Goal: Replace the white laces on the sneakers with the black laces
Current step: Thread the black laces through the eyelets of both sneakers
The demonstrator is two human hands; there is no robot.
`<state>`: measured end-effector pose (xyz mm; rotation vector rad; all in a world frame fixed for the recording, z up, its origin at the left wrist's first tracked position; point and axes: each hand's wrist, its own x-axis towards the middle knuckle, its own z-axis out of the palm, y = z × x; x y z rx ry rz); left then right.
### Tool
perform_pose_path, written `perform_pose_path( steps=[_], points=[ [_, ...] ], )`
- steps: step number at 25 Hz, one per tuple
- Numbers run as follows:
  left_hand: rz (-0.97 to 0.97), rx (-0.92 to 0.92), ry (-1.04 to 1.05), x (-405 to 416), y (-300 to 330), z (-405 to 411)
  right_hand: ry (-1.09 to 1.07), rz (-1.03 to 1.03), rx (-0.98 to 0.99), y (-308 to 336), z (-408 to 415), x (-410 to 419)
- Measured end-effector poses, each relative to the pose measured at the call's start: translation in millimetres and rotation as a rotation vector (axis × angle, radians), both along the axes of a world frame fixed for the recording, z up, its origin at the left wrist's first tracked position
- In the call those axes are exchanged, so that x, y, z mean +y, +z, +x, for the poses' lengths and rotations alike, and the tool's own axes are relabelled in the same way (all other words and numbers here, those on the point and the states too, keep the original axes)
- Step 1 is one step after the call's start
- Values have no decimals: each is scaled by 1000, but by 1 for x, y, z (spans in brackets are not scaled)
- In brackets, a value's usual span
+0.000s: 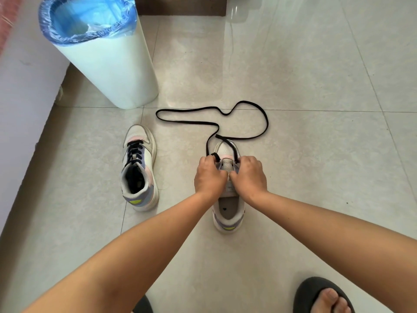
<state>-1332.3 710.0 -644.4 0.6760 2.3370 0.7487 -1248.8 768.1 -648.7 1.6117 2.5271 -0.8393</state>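
Two white sneakers stand on the tiled floor. The left sneaker carries a black lace through its eyelets. The right sneaker sits in front of me with its tongue pulled back. A long black lace runs from its front eyelets and loops out over the floor beyond the toe. My left hand pinches one end of that lace at the shoe's left eyelets. My right hand grips the lace at the right eyelets. My fingers hide the eyelets. No white lace shows.
A white bin with a blue liner stands at the back left, near a pale wall. My foot in a black slipper is at the bottom right. Dark wooden furniture is at the far top.
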Motion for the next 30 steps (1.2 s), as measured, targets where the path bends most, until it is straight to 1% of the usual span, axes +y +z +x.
perform_pose_path(
  steps=[2,3,5,8,10,11,12,13,15,16,17,18,19,21,23,26,30],
  points=[
    [-4,-28,-5,3,3,-6,63,17,-53,2,0,7],
    [-9,-34,-17,2,3,-8,76,-2,-36,3,1,8],
    [-11,-28,-73,-1,2,-13,57,-81,78,5,8,12],
    [1,-44,-174,-7,-3,-22,-18,-276,293,10,18,30],
    [29,-92,-205,-9,-4,-27,-78,-378,352,12,18,35],
    [46,-129,-197,-9,-3,-29,-69,-369,347,12,17,34],
    [60,-167,-182,-8,-3,-30,-4,-276,301,10,15,31],
    [67,-202,-167,-8,-2,-30,109,-123,223,9,14,25],
    [71,-257,-141,-8,0,-30,365,243,64,12,10,18],
    [75,-275,-129,-8,1,-30,509,401,-19,15,7,17],
    [81,-285,-121,-9,0,-31,653,513,-118,17,3,18],
    [87,-290,-120,-9,0,-30,746,539,-231,19,-1,17],
    [91,-290,-122,-9,0,-30,776,527,-312,22,-5,17],
    [93,-299,-121,-9,1,-30,819,539,-420,24,-11,17],
    [89,-323,-118,-9,2,-29,918,581,-502,26,-18,15],
    [97,-345,-107,-11,2,-28,996,596,-588,26,-25,14],
    [106,-405,-53,-11,2,-27,1070,634,-601,23,-24,18]
  ],
)
